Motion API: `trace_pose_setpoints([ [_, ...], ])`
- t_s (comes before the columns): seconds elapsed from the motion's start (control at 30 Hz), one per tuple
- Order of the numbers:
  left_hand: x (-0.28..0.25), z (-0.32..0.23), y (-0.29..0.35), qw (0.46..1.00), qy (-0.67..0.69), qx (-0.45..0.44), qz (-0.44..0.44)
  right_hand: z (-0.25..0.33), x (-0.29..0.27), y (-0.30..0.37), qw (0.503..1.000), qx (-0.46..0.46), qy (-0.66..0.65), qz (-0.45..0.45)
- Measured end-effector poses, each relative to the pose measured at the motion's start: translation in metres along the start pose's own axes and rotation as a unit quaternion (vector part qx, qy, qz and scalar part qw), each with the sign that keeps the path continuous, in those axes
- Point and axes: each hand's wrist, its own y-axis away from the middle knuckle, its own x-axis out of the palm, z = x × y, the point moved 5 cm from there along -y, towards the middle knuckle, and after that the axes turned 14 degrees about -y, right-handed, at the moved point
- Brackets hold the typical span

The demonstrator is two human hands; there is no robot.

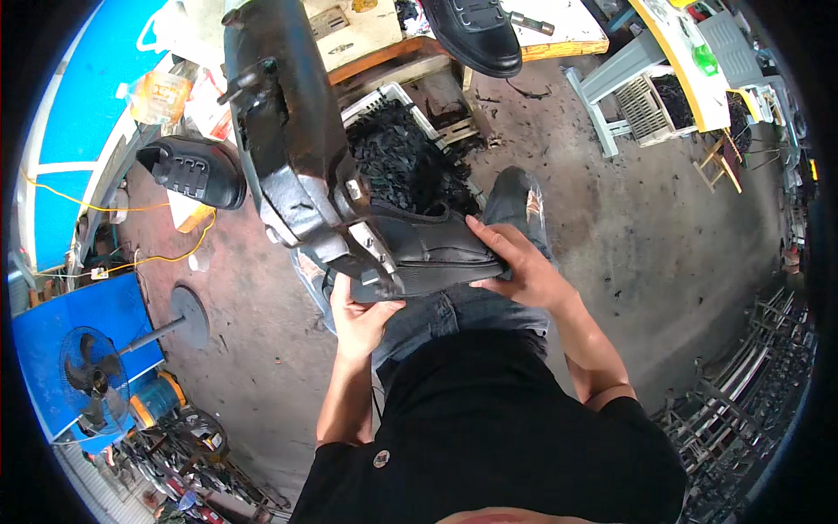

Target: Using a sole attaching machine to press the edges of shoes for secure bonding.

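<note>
Across my lap, just above the thighs, lies a black shoe [436, 244] turned on its side, its sole edge toward me. My right hand [522, 269] is closed round the shoe's right end, fingers on top and thumb beneath. At the other end my left hand [362, 321] grips the sole edge, with some fingers hidden behind the shoe. A dark metal machine arm [292, 148] comes down from the top, and its worn metal head [371, 253] overlaps the shoe's left part. Whether the head touches the shoe, I cannot tell.
Beyond the shoe stands a white crate [356, 109] heaped with black scraps [397, 157]. Other black shoes sit at left [196, 173] and on the far wooden bench [476, 35]. A yellow cable [196, 249] and a fan [96, 371] are on the left, metal racks [733, 375] on the right.
</note>
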Motion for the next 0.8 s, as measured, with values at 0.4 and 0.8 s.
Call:
trace_pose_setpoints([
  [0.4, 0.031, -0.047, -0.015, 0.994, -0.07, 0.068, 0.049, -0.015, -0.007, 0.003, 0.998, -0.015, -0.042, -0.043],
  [0.8, 0.03, -0.048, -0.019, 0.996, -0.016, 0.086, 0.03, 0.01, -0.037, -0.001, 0.999, -0.016, 0.001, -0.04],
])
